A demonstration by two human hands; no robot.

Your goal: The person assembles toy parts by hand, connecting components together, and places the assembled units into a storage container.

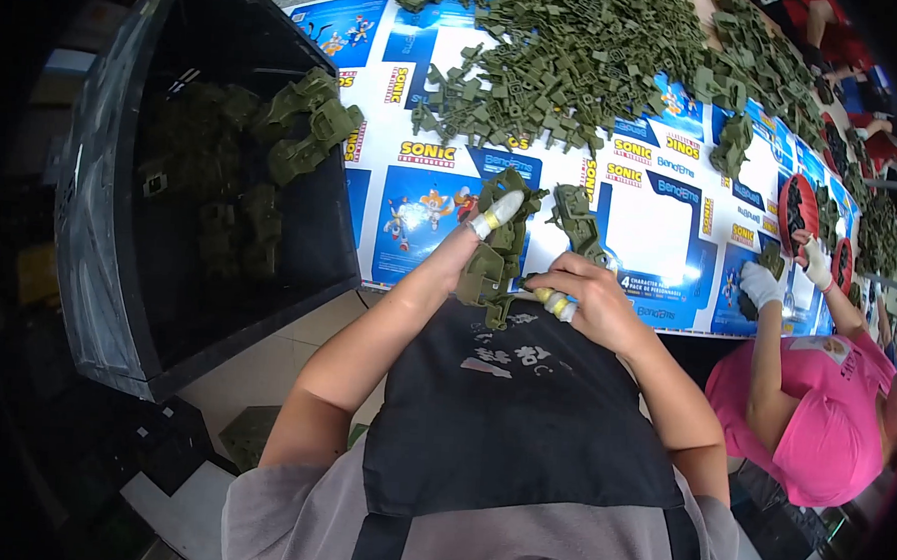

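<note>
Olive-green moulded plastic part cluster (492, 257) is hanging at the near table edge, centre of scene, just above a black apron (508, 413). Left hand (475, 243) is gripping it from the left w/ fingers closed round it, one taped finger sticking up. Right hand (586, 296) is pinching the cluster's lower right end, fingers curled shut, taped fingertip touching the plastic. A separate green plastic piece (577, 218) is lying just beyond the right hand. Underneath, blue-and-white printed cardboard sheets (651, 229) are covering the table. Far side: big heap of loose green plastic parts (568, 60). Left: dark plastic bin (162, 197) w/ more green parts inside. Right: co-worker in pink shirt (823, 416), white-gloved hand (764, 284) near a red round object (798, 207).
</note>
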